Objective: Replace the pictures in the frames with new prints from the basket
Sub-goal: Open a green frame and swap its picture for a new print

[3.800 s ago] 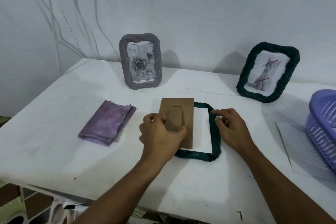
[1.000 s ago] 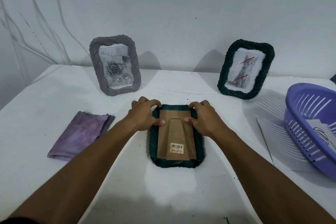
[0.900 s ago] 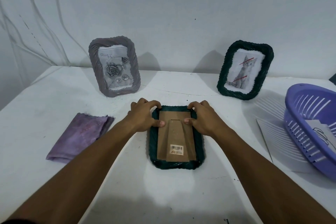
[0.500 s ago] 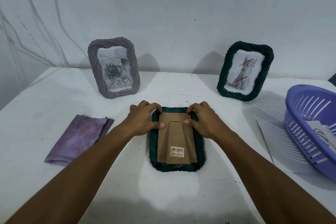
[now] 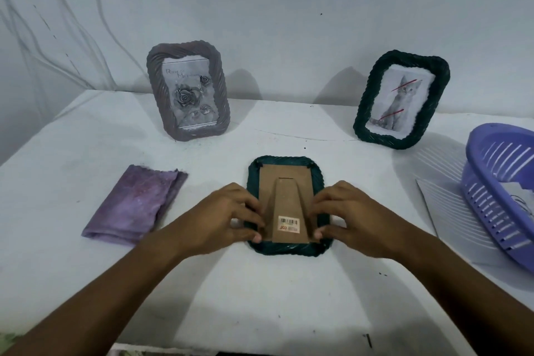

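Two hands worked the near corners of a dark green braided picture frame (image 5: 286,250) lying face down on the white table (image 5: 260,298). The left hand (image 5: 219,217) and right hand (image 5: 352,220) pinched its lower edges, fingertips on the brown cardboard backing (image 5: 284,182). Behind stood a grey rose frame (image 5: 187,95) and a green cat frame (image 5: 401,101); a purple slatted basket (image 5: 500,182) sat right, a folded purple cloth (image 5: 135,205) left.

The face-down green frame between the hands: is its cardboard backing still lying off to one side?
No. The brown cardboard backing sits squarely inside the green frame, with both hands pressing at its lower corners.
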Available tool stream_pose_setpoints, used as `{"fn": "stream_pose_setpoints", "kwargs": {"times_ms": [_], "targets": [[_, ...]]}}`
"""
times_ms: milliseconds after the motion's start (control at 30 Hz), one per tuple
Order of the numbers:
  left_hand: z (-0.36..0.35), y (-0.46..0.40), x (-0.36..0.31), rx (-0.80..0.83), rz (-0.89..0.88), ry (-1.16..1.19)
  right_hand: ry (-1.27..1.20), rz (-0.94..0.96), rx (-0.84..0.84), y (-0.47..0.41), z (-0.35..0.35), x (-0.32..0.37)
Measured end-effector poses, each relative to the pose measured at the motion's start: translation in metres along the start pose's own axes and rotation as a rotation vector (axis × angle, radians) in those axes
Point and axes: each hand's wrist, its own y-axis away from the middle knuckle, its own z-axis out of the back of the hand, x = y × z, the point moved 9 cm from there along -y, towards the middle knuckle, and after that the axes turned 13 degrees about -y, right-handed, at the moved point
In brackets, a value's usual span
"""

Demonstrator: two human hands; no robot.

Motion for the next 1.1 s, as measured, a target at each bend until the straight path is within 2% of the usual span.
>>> {"fn": "stream_pose_setpoints", "kwargs": {"times_ms": [267, 467, 767, 1100], "targets": [[-0.005, 0.004, -0.003, 0.007, -0.010, -0.042, 0.149, 0.121, 0.063, 0.004, -0.007, 0.003], [0.000, 0.005, -0.007, -0.064, -0.010, -0.083, 0.166, 0.179, 0.076, 0.004, -0.009, 0.006], [0.003, 0.008, -0.014, -0.185, 0.002, -0.121, 0.036, 0.258, -0.082, 0.006, -0.008, 0.008], [0.002, 0.006, -0.012, -0.218, 0.029, -0.052, -0.139, 0.231, -0.188, 0.015, -0.009, 0.001]]}}
